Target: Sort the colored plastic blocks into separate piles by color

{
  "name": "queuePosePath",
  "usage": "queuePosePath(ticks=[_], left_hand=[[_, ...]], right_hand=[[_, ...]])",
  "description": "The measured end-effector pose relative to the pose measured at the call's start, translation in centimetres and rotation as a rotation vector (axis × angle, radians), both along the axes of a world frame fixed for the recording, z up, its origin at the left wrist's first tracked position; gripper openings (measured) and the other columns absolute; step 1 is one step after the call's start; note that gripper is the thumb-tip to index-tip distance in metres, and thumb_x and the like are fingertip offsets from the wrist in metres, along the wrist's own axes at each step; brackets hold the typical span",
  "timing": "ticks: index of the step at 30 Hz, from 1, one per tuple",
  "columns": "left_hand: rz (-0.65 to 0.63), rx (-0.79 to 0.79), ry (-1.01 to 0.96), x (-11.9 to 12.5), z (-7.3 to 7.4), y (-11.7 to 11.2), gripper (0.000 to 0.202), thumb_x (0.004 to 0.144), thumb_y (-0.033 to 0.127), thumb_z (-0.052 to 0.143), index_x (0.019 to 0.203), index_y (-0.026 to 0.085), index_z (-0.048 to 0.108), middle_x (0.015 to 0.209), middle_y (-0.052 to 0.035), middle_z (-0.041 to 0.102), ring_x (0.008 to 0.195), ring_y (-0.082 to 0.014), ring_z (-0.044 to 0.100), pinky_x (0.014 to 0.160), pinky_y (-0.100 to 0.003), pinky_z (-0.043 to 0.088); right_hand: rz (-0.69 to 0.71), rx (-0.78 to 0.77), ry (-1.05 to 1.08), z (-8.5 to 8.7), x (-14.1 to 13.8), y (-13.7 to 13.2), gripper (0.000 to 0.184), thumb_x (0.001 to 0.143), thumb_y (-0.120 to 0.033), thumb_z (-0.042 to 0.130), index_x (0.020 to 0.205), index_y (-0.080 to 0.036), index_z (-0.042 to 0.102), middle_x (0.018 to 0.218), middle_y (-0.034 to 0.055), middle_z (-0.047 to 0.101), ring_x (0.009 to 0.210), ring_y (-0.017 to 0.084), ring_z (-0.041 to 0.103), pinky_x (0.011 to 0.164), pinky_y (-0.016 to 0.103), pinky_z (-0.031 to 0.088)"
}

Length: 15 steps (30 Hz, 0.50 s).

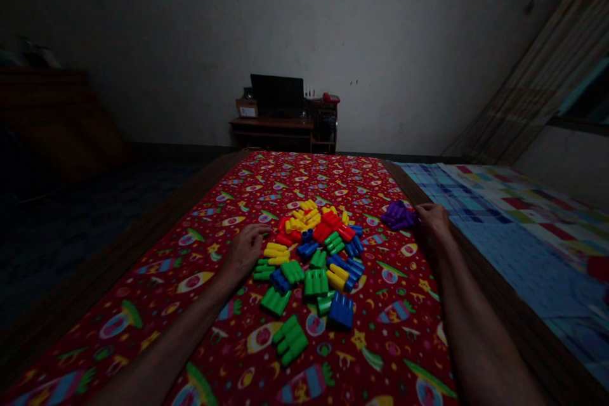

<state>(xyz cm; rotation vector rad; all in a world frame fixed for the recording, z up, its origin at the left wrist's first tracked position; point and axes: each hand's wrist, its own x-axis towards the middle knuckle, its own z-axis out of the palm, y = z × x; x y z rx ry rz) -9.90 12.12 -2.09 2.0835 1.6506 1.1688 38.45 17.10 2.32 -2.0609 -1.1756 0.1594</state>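
A loose heap of plastic building blocks lies in the middle of a red patterned cloth. It mixes yellow blocks (304, 219), red blocks (330, 226), blue blocks (341, 311) and green blocks (316, 281). My left hand (246, 247) is at the heap's left side, near the yellow and red pieces, its fingers loosely stretched and nothing visible in them. Purple blocks (398, 216) form a separate small pile to the right. Beside that pile my right hand (434, 219) reaches in from the right with fingers apart; its lower fingers are partly in shadow.
The red cloth (195, 254) covers a long surface with a dark brown border (409, 183). A bed with a blue and patchwork cover (504, 247) adjoins on the right. Against the far wall, a desk (271, 124) bears a black monitor (277, 94).
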Motion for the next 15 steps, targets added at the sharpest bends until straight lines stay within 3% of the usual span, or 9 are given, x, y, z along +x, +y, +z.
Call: queuePosePath(ticks=[4,8,11,13,15], left_hand=[[0.004,-0.001,-0.001,0.1,-0.1,0.0,0.035,0.082,0.029,0.037,0.088,0.018,0.069,0.104,-0.0094,0.068,0.1,-0.0229,0.063,0.094,-0.041,0.05],[0.009,-0.014,0.003,0.1,0.0,-0.1,0.034,0.081,0.028,0.038,0.089,0.018,0.069,0.106,-0.0089,0.068,0.101,-0.0228,0.062,0.094,-0.04,0.05],[0.014,-0.013,0.004,0.1,0.2,-0.2,0.034,0.081,0.028,0.038,0.089,0.019,0.07,0.106,-0.0083,0.069,0.102,-0.0223,0.062,0.094,-0.039,0.05],[0.026,-0.016,0.002,0.1,0.2,-0.2,0.034,0.081,0.029,0.038,0.088,0.019,0.07,0.105,-0.009,0.069,0.101,-0.0226,0.063,0.093,-0.039,0.05],[0.037,-0.017,-0.006,0.2,0.3,-0.2,0.034,0.08,0.028,0.038,0.088,0.018,0.07,0.105,-0.0088,0.069,0.1,-0.0225,0.064,0.093,-0.039,0.05]], right_hand=[[-0.025,0.089,0.084,0.5,0.1,-0.1,0.025,0.065,-0.029,0.059,0.071,-0.012,0.076,0.064,0.0105,0.071,0.061,0.023,0.064,0.054,0.028,0.043],[-0.003,0.32,0.141,2.8,-2.0,0.5,0.037,0.073,-0.033,0.052,0.086,-0.008,0.076,0.075,0.0113,0.073,0.072,0.022,0.065,0.061,0.027,0.047],[0.306,0.388,0.249,3.6,-6.5,0.9,0.047,0.08,-0.045,0.048,0.097,-0.009,0.074,0.082,0.0102,0.073,0.077,0.021,0.066,0.066,0.028,0.049],[0.612,0.252,0.267,2.8,-10.1,0.7,0.053,0.085,-0.054,0.043,0.1,-0.013,0.073,0.089,0.0097,0.074,0.087,0.022,0.066,0.076,0.032,0.051],[0.811,0.177,0.198,1.1,-13.2,0.3,0.055,0.088,-0.059,0.039,0.106,-0.018,0.071,0.106,0.0083,0.072,0.109,0.025,0.06,0.094,0.039,0.046]])
